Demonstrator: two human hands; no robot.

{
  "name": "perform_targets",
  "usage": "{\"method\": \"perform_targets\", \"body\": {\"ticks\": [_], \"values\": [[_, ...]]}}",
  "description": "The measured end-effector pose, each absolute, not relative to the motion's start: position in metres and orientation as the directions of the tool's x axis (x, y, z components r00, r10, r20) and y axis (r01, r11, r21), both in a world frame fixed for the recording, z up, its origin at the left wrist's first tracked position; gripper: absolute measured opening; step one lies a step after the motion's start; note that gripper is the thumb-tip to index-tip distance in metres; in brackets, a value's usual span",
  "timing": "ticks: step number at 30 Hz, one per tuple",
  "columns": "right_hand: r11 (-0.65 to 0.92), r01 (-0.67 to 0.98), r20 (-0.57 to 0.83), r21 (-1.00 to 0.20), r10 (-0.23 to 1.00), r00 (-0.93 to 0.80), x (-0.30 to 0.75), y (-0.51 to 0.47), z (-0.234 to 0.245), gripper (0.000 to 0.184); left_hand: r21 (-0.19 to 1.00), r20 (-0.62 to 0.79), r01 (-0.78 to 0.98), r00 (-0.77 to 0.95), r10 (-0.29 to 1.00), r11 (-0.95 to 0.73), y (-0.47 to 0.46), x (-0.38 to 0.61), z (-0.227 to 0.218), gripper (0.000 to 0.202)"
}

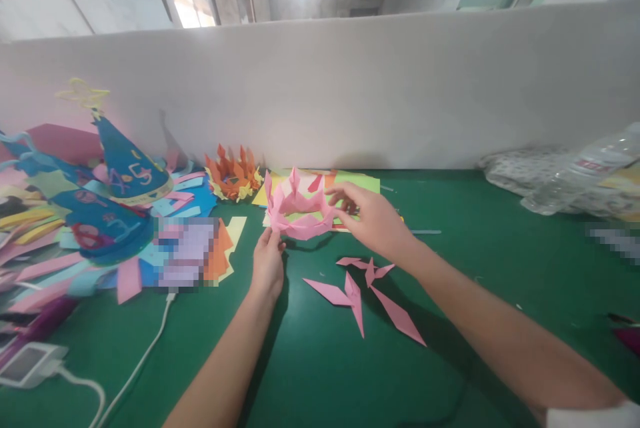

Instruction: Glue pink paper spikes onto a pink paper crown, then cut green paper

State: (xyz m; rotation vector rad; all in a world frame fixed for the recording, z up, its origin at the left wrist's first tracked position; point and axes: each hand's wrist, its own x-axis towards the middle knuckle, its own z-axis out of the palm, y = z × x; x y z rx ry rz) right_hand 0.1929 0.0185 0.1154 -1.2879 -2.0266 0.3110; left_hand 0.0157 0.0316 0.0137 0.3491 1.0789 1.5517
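Note:
A pink folded-paper crown (305, 227) with pointed tips is held up above the green table, between my two hands. My left hand (269, 261) pinches its lower left edge from below. On the right side, my right hand (357, 211) has its thumb and fingers closed at the crown's rim. Below the crown, several loose pink folded-paper pieces (399, 316) lie on the table, some joined into a three-pointed shape (353, 295).
An orange paper crown (233, 175) stands near the white partition (380, 95). Coloured paper sheets (367, 183) lie behind my hands. Blue cone hats (129, 161) and paper strips crowd the left, with a white cable (155, 341). A plastic bottle (583, 171) lies tilted at right.

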Motion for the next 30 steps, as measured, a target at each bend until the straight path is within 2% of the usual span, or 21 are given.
{"method": "perform_targets", "body": {"ticks": [3,8,9,11,13,16,18,20,25,30], "values": [[0.365,0.744,0.334,-0.559,0.921,-0.201,0.218,0.001,0.109,0.023,0.752,-0.377,-0.658,-0.371,0.849,0.046,0.029,0.018,0.016,0.021],[0.127,0.864,0.25,-0.488,0.968,-0.001,0.272,-0.017,0.088,0.017,0.763,-0.407,-0.646,-0.444,0.799,0.03,0.009,0.034,0.021,0.02],[0.07,0.879,0.239,-0.472,0.97,0.051,0.283,-0.019,0.084,0.015,0.802,-0.361,-0.597,-0.457,0.813,0.02,0.002,0.04,0.021,0.019],[-0.045,0.904,0.179,-0.426,0.975,0.133,0.305,-0.022,0.073,0.017,0.88,-0.076,-0.459,-0.388,0.918,-0.122,-0.01,0.051,0.021,0.019],[-0.135,0.919,0.057,-0.37,0.984,0.168,0.321,-0.024,0.062,0.029,0.946,0.141,-0.282,-0.087,0.986,-0.16,-0.017,0.061,0.019,0.014],[-0.166,0.91,-0.129,-0.38,0.984,0.126,0.335,-0.025,0.045,0.039,0.975,0.222,-0.021,0.214,0.951,-0.223,-0.018,0.071,0.013,0.026],[-0.153,0.896,-0.167,-0.418,0.982,0.09,0.338,-0.024,0.037,0.04,0.958,0.261,0.033,0.309,0.915,-0.285,-0.014,0.073,0.007,0.032],[-0.137,0.887,-0.161,-0.442,0.984,0.072,0.338,-0.023,0.032,0.038,0.949,0.272,0.052,0.36,0.892,-0.31,-0.009,0.072,0.002,0.028],[-0.156,0.875,-0.143,-0.458,0.985,0.1,0.337,-0.02,0.03,0.027,0.929,0.286,0.114,0.379,0.88,-0.351,-0.003,0.069,-0.003,0.019],[-0.21,0.801,-0.204,-0.56,0.973,0.111,0.337,-0.019,0.038,0.021,0.946,0.25,0.131,0.282,0.926,-0.295,-0.004,0.062,-0.002,0.03]]}}
